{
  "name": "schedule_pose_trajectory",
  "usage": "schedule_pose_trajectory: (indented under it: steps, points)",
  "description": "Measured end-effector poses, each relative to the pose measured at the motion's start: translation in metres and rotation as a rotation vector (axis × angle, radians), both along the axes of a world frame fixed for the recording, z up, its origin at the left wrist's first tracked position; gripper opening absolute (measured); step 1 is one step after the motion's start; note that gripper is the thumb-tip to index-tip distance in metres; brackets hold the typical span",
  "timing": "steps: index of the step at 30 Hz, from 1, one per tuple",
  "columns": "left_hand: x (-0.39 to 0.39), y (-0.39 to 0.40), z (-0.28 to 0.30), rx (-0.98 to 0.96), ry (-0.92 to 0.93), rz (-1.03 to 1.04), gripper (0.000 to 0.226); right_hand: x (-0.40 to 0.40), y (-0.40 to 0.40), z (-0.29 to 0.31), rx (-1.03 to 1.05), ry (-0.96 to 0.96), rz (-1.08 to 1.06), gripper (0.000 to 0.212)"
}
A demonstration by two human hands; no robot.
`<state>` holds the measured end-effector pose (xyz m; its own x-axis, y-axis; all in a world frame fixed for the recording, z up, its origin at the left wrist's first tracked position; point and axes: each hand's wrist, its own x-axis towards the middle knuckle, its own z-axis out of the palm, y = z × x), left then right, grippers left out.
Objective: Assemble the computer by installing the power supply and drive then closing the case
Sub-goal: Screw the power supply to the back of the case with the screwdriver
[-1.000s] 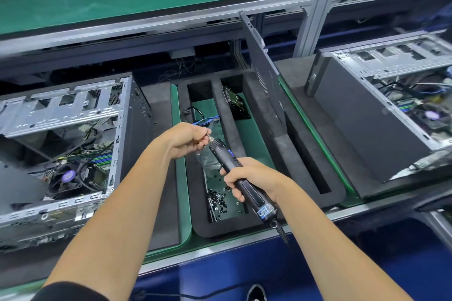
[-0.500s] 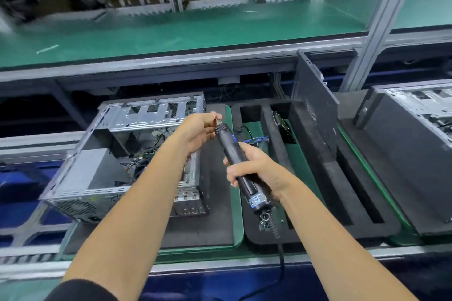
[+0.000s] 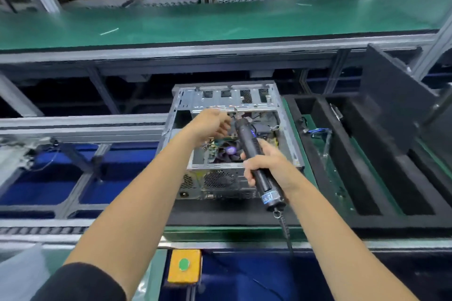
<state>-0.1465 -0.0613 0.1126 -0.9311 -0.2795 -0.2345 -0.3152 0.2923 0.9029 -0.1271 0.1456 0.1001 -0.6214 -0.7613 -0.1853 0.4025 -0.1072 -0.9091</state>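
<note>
An open grey computer case (image 3: 288,134) lies on its side on a green-rimmed pallet, its fan and wiring showing inside. My right hand (image 3: 266,166) grips a black electric screwdriver (image 3: 254,156), whose tip points up toward the case's drive cage (image 3: 230,98). My left hand (image 3: 212,124) is over the case with fingers pinched at the screwdriver's tip; whether it holds a screw is too small to tell. A black side panel (image 3: 391,100) leans upright at the right.
A black foam tray (image 3: 367,173) with long slots and blue cables sits right of the case. A green conveyor shelf (image 3: 220,22) runs across the back. A yellow box with a green button (image 3: 184,265) sits on the front rail.
My view has swung left, so the case now sits in the centre. Both hands have moved with the screwdriver from over the foam tray to over the open case.
</note>
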Motion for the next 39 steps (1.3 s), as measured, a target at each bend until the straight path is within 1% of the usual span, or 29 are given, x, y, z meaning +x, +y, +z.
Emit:
schedule_pose_trajectory:
  steps: [1, 2, 3, 4, 5, 6, 8, 12, 14, 16, 19, 21, 23, 24, 26, 28, 31, 35, 37, 39]
  points:
    - [0.005, -0.007, -0.005, -0.19, -0.01, -0.072, 0.029, 0.002, -0.002, -0.001, -0.004, 0.0, -0.004, 0.058]
    - [0.009, -0.012, -0.01, -0.358, -0.035, -0.187, 0.03, 0.004, -0.003, -0.002, -0.006, 0.0, -0.01, 0.054]
    - [0.013, -0.013, -0.014, -0.473, -0.088, -0.327, 0.03, 0.006, -0.003, -0.003, -0.005, -0.002, -0.013, 0.05]
    - [0.016, -0.011, -0.019, -0.542, -0.158, -0.461, 0.029, 0.007, -0.003, -0.003, -0.003, -0.004, -0.012, 0.047]
    - [0.018, -0.007, -0.023, -0.583, -0.224, -0.568, 0.03, 0.008, -0.003, -0.004, 0.0, -0.005, -0.01, 0.046]
    - [0.018, -0.002, -0.027, -0.608, -0.267, -0.632, 0.029, 0.009, -0.003, -0.005, 0.006, -0.006, -0.011, 0.046]
    - [0.015, 0.004, -0.032, -0.608, -0.283, -0.67, 0.023, 0.011, -0.001, -0.008, 0.019, -0.012, -0.018, 0.048]
    - [0.01, 0.0, -0.031, -0.576, -0.306, -0.74, 0.022, 0.014, 0.006, -0.012, 0.027, -0.022, -0.028, 0.058]
    - [0.008, -0.003, -0.028, -0.584, -0.267, -0.737, 0.019, 0.015, 0.009, -0.014, 0.038, -0.025, -0.031, 0.062]
    - [0.01, -0.01, -0.025, -0.568, -0.227, -0.674, 0.017, 0.017, 0.011, -0.016, 0.043, -0.037, -0.038, 0.062]
    - [0.018, -0.022, -0.022, -0.446, -0.189, -0.532, 0.025, 0.02, 0.014, -0.018, 0.056, -0.049, -0.051, 0.069]
    - [0.025, -0.024, -0.02, -0.345, -0.164, -0.463, 0.028, 0.026, 0.014, -0.019, 0.061, -0.052, -0.054, 0.067]
    - [0.031, -0.021, -0.02, -0.275, -0.161, -0.473, 0.024, 0.033, 0.015, -0.02, 0.051, -0.049, -0.061, 0.06]
    - [0.033, -0.018, -0.02, -0.262, -0.161, -0.506, 0.029, 0.036, 0.017, -0.021, 0.044, -0.053, -0.067, 0.059]
    - [0.038, -0.013, -0.021, -0.306, -0.163, -0.571, 0.042, 0.042, 0.021, -0.022, 0.038, -0.061, -0.078, 0.06]
    - [0.041, -0.008, -0.02, -0.359, -0.168, -0.585, 0.048, 0.047, 0.025, -0.022, 0.047, -0.053, -0.092, 0.058]
    - [0.043, -0.004, -0.019, -0.373, -0.151, -0.553, 0.05, 0.055, 0.03, -0.02, 0.045, -0.055, -0.112, 0.055]
    - [0.044, 0.002, -0.024, -0.419, -0.142, -0.477, 0.053, 0.067, 0.039, -0.019, 0.043, -0.045, -0.101, 0.044]
    - [0.046, 0.008, -0.024, -0.458, -0.139, -0.438, 0.053, 0.073, 0.045, -0.02, 0.048, -0.059, -0.09, 0.049]
    - [0.047, 0.012, -0.026, -0.469, -0.143, -0.41, 0.051, 0.079, 0.051, -0.021, 0.053, -0.08, -0.088, 0.058]
